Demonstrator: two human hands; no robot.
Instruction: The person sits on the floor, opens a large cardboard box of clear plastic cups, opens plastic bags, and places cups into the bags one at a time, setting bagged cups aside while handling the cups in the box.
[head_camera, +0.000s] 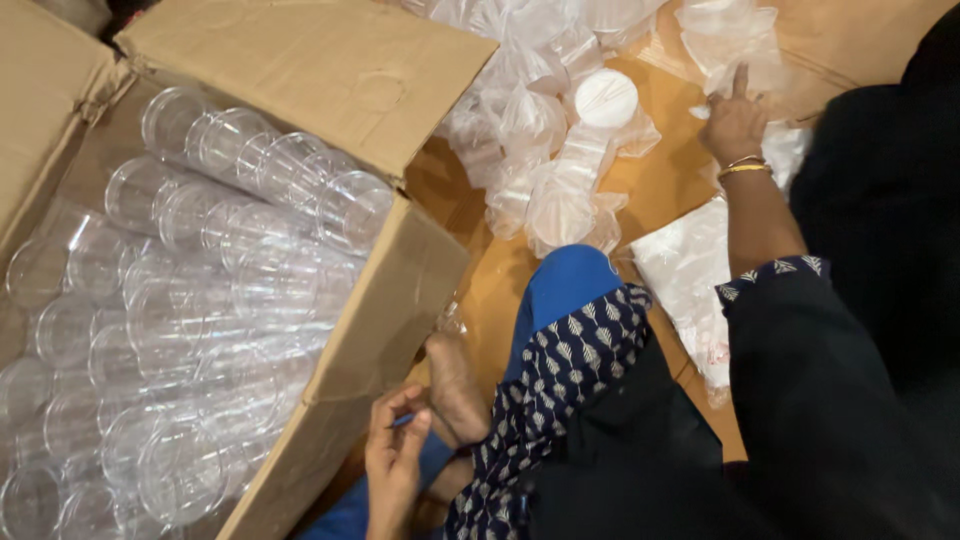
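A big cardboard box (380, 330) fills the left side, its flaps open, packed with rows of clear plastic cups (190, 300) lying on their sides in nested stacks. Just right of the box's near wall, low in view, the left hand (395, 460) is down by a bare foot (455, 390), its fingers curled around a small blue thing (403, 421) too small to tell; whether it is pinched tight cannot be told. The hand lies just beside the box wall, touching or nearly touching the foot. A knee in blue cloth (565, 285) rises beside it, with a dark patterned garment (560, 380) draped over the leg. Beyond the knee, on the brown floor (500, 290), lies a heap of clear plastic bags (520, 120) and, among them, a sleeved stack of cups with a white round end (606, 98) facing up. Further right, the right hand (735, 125), bangles at the wrist, reaches out well apart from the left, fingers loosely spread, one finger pointing up, resting on crumpled clear plastic (720, 35). A flat white bag (690, 270) lies under that forearm.
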